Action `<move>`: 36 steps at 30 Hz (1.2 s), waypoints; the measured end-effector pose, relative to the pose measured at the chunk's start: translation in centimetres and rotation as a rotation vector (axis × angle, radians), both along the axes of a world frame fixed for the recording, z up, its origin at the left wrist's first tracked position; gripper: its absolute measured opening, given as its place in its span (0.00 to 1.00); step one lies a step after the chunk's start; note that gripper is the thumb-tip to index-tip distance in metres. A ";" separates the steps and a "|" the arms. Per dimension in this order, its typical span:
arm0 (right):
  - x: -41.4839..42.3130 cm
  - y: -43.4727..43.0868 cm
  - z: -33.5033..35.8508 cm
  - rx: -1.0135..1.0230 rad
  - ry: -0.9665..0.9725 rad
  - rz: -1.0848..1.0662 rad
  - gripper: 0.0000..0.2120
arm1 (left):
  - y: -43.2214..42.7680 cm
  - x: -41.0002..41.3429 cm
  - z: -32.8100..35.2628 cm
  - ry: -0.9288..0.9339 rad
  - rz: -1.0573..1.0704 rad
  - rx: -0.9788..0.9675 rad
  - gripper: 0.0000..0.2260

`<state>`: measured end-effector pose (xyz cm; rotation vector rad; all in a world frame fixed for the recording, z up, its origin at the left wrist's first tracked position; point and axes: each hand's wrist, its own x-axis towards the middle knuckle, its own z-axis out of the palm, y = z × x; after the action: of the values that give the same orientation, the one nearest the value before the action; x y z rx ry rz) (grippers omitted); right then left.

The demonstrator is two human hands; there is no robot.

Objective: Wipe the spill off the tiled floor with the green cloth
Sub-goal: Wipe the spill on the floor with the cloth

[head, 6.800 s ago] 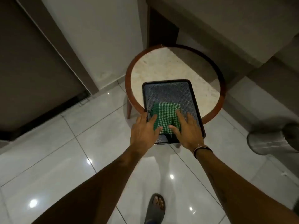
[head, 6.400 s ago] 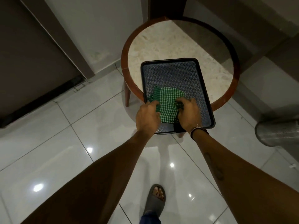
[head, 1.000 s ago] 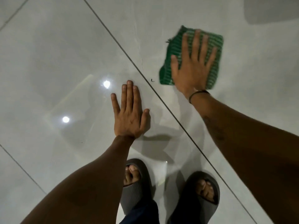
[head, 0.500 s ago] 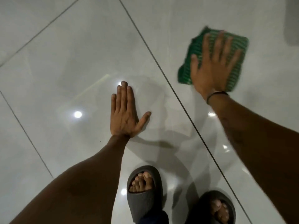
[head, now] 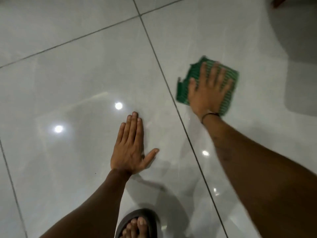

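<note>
The green checked cloth (head: 229, 98) lies flat on the glossy grey tiled floor (head: 77, 74), right of a dark grout line. My right hand (head: 208, 91) presses down on it, palm flat and fingers spread; the hand and cloth are motion-blurred. My left hand (head: 131, 150) rests flat on the bare tile to the left of that grout line, fingers together, thumb out, holding nothing. A faint wet sheen shows on the tile below the cloth; no distinct spill is visible.
My foot in a dark grey slide sandal (head: 137, 224) stands at the bottom edge. A brown table leg (head: 279, 2) shows at the top right corner, with a dark shadow on the tiles under it. Ceiling lights reflect on the floor.
Earlier both hands took the cloth from the tray on the round table. Over the last second my right hand slides the cloth across the tile; the left hand stays planted.
</note>
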<state>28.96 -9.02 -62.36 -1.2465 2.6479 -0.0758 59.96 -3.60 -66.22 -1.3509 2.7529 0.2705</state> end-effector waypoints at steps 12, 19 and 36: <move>-4.8 11.1 -1.0 0.046 0.019 0.068 0.35 | -0.2 -0.2 -0.2 -0.026 -0.007 -0.007 0.52; -1.5 1.2 -1.2 -0.029 -0.028 0.146 0.34 | 0.6 -0.7 0.3 -0.048 -0.036 0.011 0.51; 0.5 21.0 -1.7 -0.026 0.008 0.061 0.35 | 4.1 -4.9 2.6 0.025 -0.344 0.020 0.40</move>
<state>29.48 12.00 -64.11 -1.3379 2.6217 -0.0957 55.04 0.46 -63.61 -0.8518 2.9272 0.2932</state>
